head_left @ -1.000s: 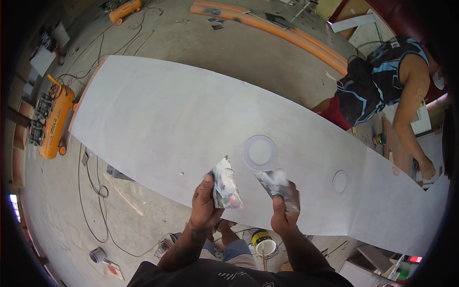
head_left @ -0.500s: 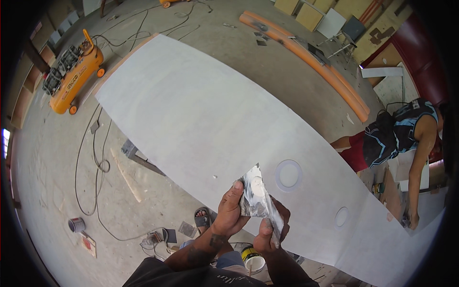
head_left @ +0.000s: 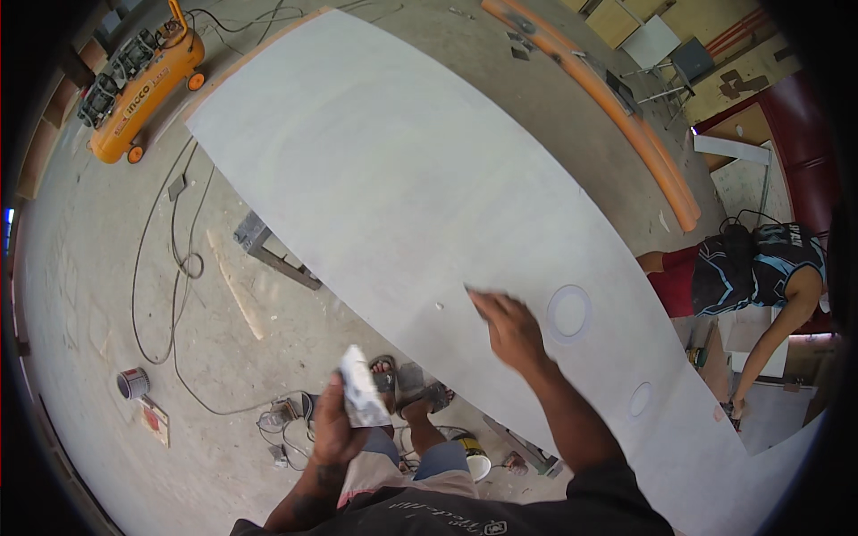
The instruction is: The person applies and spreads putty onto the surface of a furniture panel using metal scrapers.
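Observation:
A long white panel [head_left: 357,161] stretches across the middle on metal supports. In my left hand [head_left: 332,433], near the panel's front edge, is a flat metal putty plate [head_left: 362,389] smeared with white putty, blurred by motion. My right hand [head_left: 516,338] is over the panel, closed on a scraper [head_left: 469,292]; only a thin dark edge of it shows past my fingers. A small white dab [head_left: 439,305] lies on the panel left of that hand. To its right are a larger pale ring [head_left: 552,314] and a smaller ring [head_left: 633,399] on the surface.
An orange air compressor [head_left: 147,94] stands at the far left, its hose [head_left: 143,295] looping over the floor. Orange pipes [head_left: 617,107] lie beyond the panel. A co-worker [head_left: 751,272] bends over the right end. Cans, one a paint can [head_left: 133,383], sit nearby.
My hands have parted: the left drew back left with the putty plate, and the right swung forward over the panel with the scraper. The view has shifted.

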`<state>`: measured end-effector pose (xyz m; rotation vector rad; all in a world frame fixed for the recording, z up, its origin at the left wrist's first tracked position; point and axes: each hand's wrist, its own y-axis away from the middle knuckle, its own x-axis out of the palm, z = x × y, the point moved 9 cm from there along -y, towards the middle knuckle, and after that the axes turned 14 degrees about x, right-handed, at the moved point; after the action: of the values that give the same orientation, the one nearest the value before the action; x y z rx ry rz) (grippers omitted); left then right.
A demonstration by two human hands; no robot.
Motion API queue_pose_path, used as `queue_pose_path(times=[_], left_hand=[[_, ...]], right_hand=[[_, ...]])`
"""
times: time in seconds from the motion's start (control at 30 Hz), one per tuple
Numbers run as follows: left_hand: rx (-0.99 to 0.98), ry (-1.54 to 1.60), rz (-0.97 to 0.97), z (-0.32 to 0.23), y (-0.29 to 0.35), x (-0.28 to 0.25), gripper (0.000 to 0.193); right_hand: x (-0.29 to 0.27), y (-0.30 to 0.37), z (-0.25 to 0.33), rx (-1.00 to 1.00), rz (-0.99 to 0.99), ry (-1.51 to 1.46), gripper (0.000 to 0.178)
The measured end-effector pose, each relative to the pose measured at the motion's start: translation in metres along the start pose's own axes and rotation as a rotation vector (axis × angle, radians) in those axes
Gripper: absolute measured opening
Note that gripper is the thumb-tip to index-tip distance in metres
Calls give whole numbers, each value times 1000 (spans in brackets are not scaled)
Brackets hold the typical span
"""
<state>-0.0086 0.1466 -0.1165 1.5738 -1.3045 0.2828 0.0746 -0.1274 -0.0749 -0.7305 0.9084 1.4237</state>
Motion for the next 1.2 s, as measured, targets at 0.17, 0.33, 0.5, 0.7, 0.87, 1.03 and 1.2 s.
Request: queue_pose_path(times=[0.17,0.33,0.5,0.7,0.87,1.03,1.2], left_hand=[[194,-53,-125,-54,8,-26,40],[280,-37,-190,-57,11,-29,38],[341,-21,-172,-42,29,-44,36],[394,-57,-255,2,46,-11,36],[345,-44,-190,52,57,19,30],[355,-133,-313,107,57,31,31],[193,48,5,153,57,41,42]], right_hand=[[49,-84,65,-281,26,92,43],[110,-90,121,-570,151,42,42],[108,-84,81,-531,247,154,40],[76,18,-25,-417,360,221,38],[36,125,-107,-343,418,247,38],[-7,222,-193,-243,422,211,40],[-53,305,-264,-65,498,315,40]])
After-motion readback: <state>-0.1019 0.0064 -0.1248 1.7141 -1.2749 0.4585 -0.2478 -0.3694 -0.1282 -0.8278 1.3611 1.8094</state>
